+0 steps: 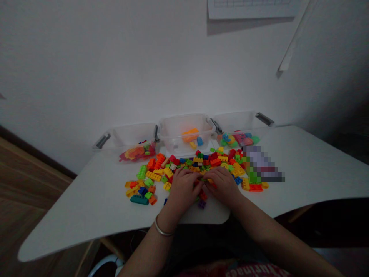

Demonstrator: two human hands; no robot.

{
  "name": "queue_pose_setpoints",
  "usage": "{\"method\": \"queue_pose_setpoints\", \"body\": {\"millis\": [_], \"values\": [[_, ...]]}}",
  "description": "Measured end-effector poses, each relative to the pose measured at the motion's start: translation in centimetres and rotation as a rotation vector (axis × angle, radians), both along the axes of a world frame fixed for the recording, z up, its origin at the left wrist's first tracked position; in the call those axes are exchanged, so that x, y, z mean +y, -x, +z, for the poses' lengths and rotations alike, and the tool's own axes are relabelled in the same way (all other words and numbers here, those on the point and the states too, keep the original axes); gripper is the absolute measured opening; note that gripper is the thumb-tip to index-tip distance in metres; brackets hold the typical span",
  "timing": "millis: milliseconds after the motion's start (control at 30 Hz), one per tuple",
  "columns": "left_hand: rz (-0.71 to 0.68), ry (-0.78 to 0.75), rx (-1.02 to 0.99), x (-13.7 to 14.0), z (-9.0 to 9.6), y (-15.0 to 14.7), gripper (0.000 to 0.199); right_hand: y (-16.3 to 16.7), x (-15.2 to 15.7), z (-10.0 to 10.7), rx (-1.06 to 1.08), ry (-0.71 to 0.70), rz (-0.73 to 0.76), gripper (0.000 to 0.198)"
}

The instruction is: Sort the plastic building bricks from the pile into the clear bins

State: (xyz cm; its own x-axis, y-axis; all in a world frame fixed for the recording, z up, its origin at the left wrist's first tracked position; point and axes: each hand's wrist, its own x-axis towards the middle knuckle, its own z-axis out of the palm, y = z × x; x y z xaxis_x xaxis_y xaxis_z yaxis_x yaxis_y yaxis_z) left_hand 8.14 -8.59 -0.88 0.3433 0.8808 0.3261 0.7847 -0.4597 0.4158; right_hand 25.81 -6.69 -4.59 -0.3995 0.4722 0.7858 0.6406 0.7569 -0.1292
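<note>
Both hands sit palm-down on the near edge of the brick pile (198,163), fingertips meeting at centre; left hand (182,187) has its fingers curled together over small bricks; right hand (222,184) the same, fingers bunched and pressing down where the two hands meet; whether either hand actually pinches a brick is hidden under the knuckles, so I cannot tell. A silver bangle (161,229) rings the left wrist.

Pile: loose plastic building bricks in red, orange, yellow, green and blue, spread in a band across the white table (72,215); too many and too blurred to count. Separate small cluster to the left of the left hand, including one teal long brick (138,199) and one bright green brick (142,171); one purple brick (201,204) lies just below the hands, near the table's cut-out edge; one red brick (256,187) at the pile's right end, beside a pixelated patch.

Behind the pile: 3 clear plastic bins in a row against the wall, touching side by side; left bin (127,134) holds red and orange pieces; middle bin (184,123) holds about three pieces, orange, yellow, blue; right bin (242,121) holds mixed round-looking pieces, probably gear shapes; dim view. One sheet of paper (253,7) hangs on the wall above.
</note>
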Motion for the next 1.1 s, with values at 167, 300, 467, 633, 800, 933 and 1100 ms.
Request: {"method": "queue_pose_setpoints", "body": {"millis": [167, 300, 467, 633, 800, 933, 1100], "values": [[0.029, 0.050, -0.089, 0.2, 0.2, -0.2, 0.014, 0.0, 0.0, 0.2, 0.000, -0.029, 0.015, 0.012], [0.033, 0.095, -0.112, 0.3, 0.0, -0.4, 0.012, -0.1, 0.0, 0.3, -0.001, -0.048, 0.018, 0.015], [0.081, 0.053, -0.108, 0.3, 0.1, -0.3, 0.022, 0.0, -0.1, 0.3, 0.002, -0.049, 0.019, 0.012], [0.144, -0.036, -0.096, 1.2, 0.6, 2.0, 0.033, 0.0, -0.1, 0.3, 0.023, -0.035, 0.000, 0.009], [0.273, -0.101, -0.395, 2.7, 2.1, 6.3, 0.023, -0.2, 0.0, 0.2, 0.022, -0.011, 0.007, 0.011], [0.394, -0.149, -0.692, 4.5, 4.4, 9.3, 0.030, -0.3, -0.1, 0.2, 0.035, -0.005, 0.020, 0.012], [0.599, -0.280, -0.683, 8.3, 6.9, 12.6, 0.016, -0.2, -0.1, 0.3, 0.033, 0.007, 0.009, 0.013]]}}
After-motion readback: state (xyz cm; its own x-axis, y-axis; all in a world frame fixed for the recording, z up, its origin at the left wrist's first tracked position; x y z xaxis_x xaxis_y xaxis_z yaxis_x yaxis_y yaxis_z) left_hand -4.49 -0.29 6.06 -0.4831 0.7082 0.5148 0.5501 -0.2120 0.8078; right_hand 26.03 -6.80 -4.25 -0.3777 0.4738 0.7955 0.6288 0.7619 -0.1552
